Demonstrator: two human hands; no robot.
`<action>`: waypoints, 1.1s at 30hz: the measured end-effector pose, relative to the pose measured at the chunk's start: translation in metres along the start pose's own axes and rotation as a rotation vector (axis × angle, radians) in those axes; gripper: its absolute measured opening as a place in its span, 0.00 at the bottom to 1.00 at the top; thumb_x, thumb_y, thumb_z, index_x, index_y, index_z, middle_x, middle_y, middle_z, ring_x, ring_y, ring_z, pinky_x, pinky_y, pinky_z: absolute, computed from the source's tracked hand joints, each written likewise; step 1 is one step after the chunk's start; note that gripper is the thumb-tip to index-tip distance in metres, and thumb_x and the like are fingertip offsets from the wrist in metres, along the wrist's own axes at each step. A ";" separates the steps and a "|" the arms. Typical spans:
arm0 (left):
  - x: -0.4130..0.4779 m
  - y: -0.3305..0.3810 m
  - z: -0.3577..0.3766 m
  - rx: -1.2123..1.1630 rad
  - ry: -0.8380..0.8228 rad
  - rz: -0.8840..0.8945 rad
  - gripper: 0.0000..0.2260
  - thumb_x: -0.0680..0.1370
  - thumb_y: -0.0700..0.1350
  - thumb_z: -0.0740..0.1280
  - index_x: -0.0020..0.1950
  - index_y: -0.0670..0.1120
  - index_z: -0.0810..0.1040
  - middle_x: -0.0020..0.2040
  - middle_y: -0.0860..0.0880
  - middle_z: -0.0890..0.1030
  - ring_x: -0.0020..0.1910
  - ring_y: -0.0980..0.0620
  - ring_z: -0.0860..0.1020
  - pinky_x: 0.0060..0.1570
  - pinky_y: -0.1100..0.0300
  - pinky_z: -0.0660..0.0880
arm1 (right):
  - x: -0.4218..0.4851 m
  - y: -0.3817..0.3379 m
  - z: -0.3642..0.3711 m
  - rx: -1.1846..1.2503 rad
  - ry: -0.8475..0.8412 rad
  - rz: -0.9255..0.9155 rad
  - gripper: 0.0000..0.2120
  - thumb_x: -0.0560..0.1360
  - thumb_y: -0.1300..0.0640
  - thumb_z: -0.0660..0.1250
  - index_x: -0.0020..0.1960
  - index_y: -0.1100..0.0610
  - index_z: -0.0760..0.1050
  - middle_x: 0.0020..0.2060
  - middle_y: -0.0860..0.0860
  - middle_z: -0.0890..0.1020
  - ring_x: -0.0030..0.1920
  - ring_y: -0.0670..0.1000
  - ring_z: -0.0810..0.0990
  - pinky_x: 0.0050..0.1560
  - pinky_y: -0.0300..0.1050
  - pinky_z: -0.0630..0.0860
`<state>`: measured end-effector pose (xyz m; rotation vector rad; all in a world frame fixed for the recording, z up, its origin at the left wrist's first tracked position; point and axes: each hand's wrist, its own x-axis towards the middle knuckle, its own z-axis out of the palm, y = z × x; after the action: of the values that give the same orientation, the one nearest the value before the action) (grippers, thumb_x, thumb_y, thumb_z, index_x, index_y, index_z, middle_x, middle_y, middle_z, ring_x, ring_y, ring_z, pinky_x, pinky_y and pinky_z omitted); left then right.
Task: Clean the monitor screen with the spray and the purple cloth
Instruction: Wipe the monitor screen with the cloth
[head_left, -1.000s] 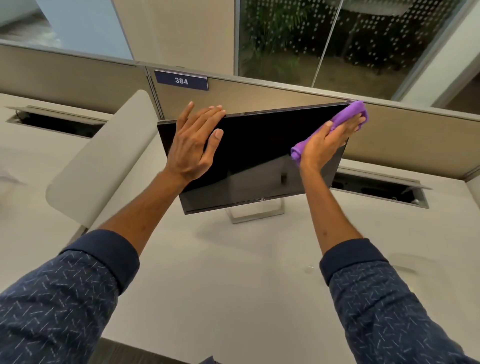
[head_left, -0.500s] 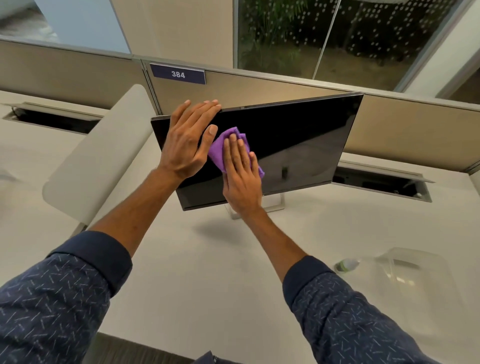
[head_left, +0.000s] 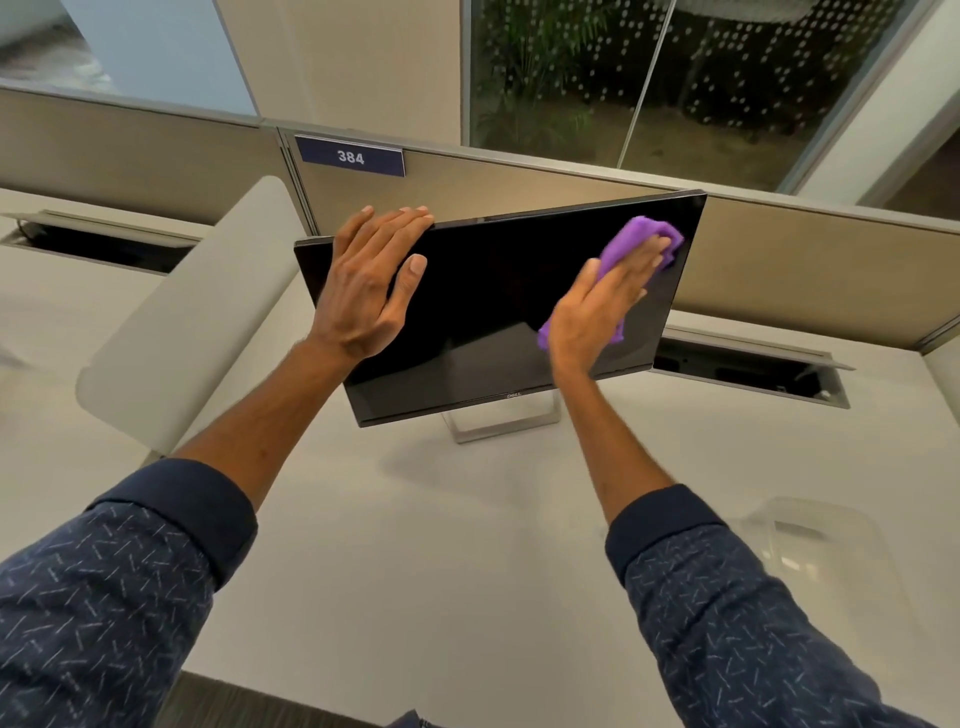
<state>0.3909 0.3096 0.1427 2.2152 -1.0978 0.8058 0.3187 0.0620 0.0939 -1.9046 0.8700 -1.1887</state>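
1. The monitor (head_left: 493, 306) stands on its stand (head_left: 506, 421) at the back of the tabletop (head_left: 441, 545), its dark screen tilted back and turned askew.
2. My right hand (head_left: 597, 306) lies flat and open against the screen's right half, fingers together, pressing the cloth (head_left: 636, 236) to the glass; purple folds show past my fingertips near the monitor's upper right corner and under my palm.
3. My left hand (head_left: 371, 280) braces the monitor's upper left part, fingers hooked over the top edge, thumb on the screen.
4. Behind the monitor runs a partition (head_left: 805, 260) with a sign (head_left: 350, 156) reading 384.
5. Right of the monitor, a cable tray (head_left: 753, 369) sits open in the tabletop.
6. Left of the monitor is a pale chair back (head_left: 182, 322).
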 end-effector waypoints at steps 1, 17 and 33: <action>0.000 0.000 0.000 0.004 0.000 -0.002 0.22 0.90 0.52 0.53 0.81 0.46 0.72 0.79 0.47 0.76 0.81 0.48 0.72 0.87 0.47 0.55 | -0.020 -0.002 0.005 -0.026 -0.049 -0.066 0.32 0.90 0.50 0.52 0.87 0.62 0.44 0.87 0.56 0.46 0.88 0.56 0.47 0.87 0.61 0.52; -0.002 0.006 -0.001 -0.018 0.016 -0.002 0.22 0.90 0.51 0.52 0.79 0.44 0.75 0.76 0.45 0.78 0.78 0.47 0.74 0.85 0.42 0.59 | -0.016 -0.025 0.005 -0.074 -0.092 -0.207 0.32 0.89 0.50 0.52 0.87 0.59 0.45 0.88 0.53 0.47 0.88 0.53 0.48 0.87 0.59 0.53; -0.001 0.003 0.006 0.017 0.046 0.003 0.23 0.90 0.52 0.51 0.78 0.45 0.75 0.75 0.46 0.79 0.77 0.48 0.75 0.84 0.43 0.61 | -0.118 -0.004 0.039 0.027 -0.156 -0.067 0.35 0.89 0.50 0.55 0.87 0.60 0.41 0.88 0.53 0.44 0.88 0.54 0.45 0.87 0.60 0.53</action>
<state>0.3895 0.3046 0.1386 2.1985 -1.0762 0.8663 0.3142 0.1697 0.0331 -1.9883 0.7090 -1.0690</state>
